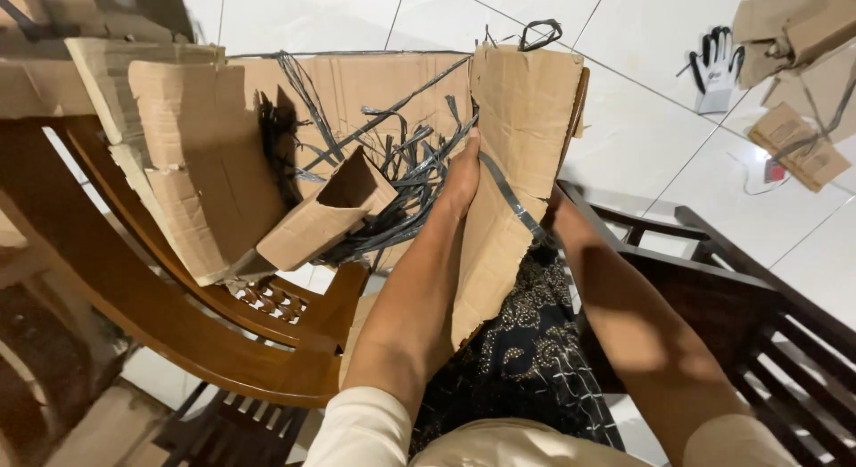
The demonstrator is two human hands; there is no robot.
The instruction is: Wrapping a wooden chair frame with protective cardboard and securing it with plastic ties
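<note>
Upright, long axis running away: torn cardboard sheet (513,164); left hand (462,177) flat against its left edge, fingers together; right hand behind, grip unseen.

cardboard sheet (522,137) between hands; strap tangle (392,177) left; glove (716,70) far right on floor (642,128).

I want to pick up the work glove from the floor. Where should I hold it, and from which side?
Grip the glove at its white cuff, coming from above on the near side. It lies flat on the tile, dark fingers pointing away, so the cuff is its nearest edge.
</note>
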